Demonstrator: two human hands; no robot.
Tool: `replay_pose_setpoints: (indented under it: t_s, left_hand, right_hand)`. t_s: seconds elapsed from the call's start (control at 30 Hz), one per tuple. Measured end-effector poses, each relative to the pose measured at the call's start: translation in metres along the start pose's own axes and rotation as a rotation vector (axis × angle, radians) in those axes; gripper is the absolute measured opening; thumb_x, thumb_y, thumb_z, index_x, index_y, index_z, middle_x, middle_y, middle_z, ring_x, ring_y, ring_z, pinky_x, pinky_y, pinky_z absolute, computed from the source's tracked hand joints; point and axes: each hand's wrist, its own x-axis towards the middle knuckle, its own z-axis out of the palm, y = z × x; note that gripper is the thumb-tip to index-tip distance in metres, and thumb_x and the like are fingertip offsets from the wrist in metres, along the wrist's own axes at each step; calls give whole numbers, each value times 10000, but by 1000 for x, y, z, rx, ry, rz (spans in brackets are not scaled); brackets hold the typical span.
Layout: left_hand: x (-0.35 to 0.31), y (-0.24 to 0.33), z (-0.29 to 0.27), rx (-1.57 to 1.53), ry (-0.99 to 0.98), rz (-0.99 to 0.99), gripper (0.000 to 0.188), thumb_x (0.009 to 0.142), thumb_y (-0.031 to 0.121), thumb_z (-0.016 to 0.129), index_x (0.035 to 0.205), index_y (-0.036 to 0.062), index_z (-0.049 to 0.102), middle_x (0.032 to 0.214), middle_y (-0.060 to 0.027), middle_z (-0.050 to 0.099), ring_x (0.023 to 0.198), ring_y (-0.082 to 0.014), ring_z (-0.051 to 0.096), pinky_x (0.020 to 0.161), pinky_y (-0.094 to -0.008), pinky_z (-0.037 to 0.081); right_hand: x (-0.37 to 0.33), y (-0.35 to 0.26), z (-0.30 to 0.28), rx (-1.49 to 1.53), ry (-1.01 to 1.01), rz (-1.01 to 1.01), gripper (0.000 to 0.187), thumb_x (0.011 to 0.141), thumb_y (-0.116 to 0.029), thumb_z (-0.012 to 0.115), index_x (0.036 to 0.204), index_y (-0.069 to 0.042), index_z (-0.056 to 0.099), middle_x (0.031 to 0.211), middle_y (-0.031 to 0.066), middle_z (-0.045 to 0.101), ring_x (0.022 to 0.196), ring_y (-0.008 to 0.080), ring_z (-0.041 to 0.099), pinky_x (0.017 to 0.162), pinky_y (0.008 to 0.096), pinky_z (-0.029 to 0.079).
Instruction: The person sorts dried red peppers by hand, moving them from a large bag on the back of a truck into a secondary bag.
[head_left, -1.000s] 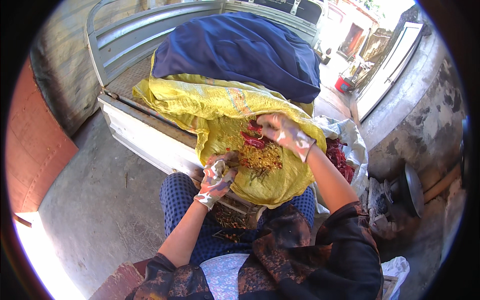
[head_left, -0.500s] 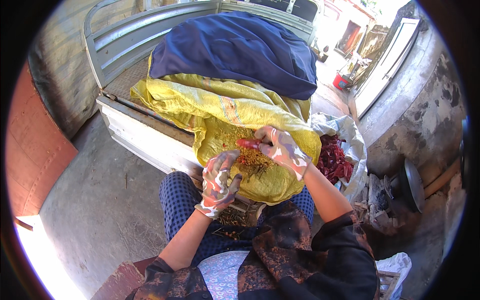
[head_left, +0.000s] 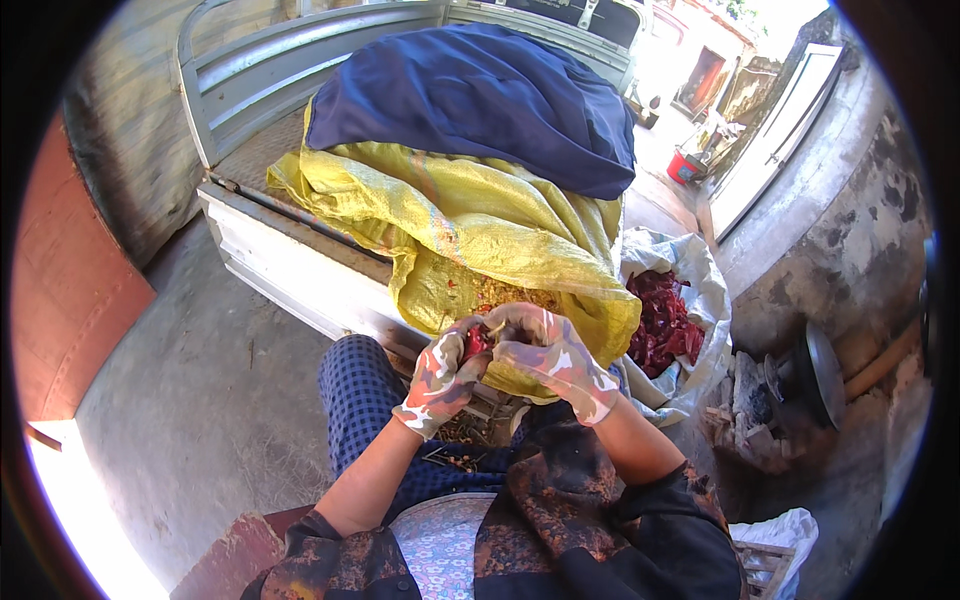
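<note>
With left hand [head_left: 437, 375] curled nearly closed, gripped a wrinkled, glossy red pepper [head_left: 477, 343] over the seven o'clock side of a yellow sack [head_left: 490, 215]. Half a second earlier, had apparently carried it in the right hand [head_left: 550, 345] alone; now, with fingers bent inward beside it, brought both hands to bear on one pod. Could not tell of any hold in that right hand. At twelve o'clock, saw crinkled woven folds above pale, gritty seeds [head_left: 515, 293]; at three o'clock, leathery curled red pods [head_left: 662, 320] in a creased white sack [head_left: 708, 287].

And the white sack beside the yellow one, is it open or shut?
Open. The white sack has its mouth spread, and dark red pods lie visible inside; how deep, I cannot tell.
</note>
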Motion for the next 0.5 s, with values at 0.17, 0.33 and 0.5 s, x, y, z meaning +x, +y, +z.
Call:
replay_pose_setpoints:
  t_s: [0.17, 0.33, 0.5]
  left_hand:
    - [-6, -1, -1, -195, -137, -51, 426, 834, 86, 609, 1238, 18, 493, 1084, -123, 601, 983, -204, 573, 875, -314, 446]
    - [-14, 10, -8, -229, -261, -27, 444, 845, 120, 610, 1253, 16, 470, 1102, -29, 571, 981, -130, 525, 865, -278, 437]
    - [-21, 8, -7, -456, -284, -91, 427, 878, 146, 587, 1263, 10, 463, 1098, -29, 578, 983, -120, 533, 857, -260, 441]
  right_hand:
    - [-7, 5, 9, -329, 82, -188, 256, 814, -42, 680, 1041, 57, 617, 952, 52, 580, 935, 150, 596, 813, 260, 467]
    - [-17, -16, 23, -485, 108, -201, 197, 777, 29, 649, 974, 25, 650, 948, 103, 603, 852, 192, 623, 732, 265, 492]
    - [-22, 0, 21, -560, 62, -305, 214, 774, 37, 629, 986, 6, 639, 953, 116, 611, 809, 215, 631, 695, 280, 504]
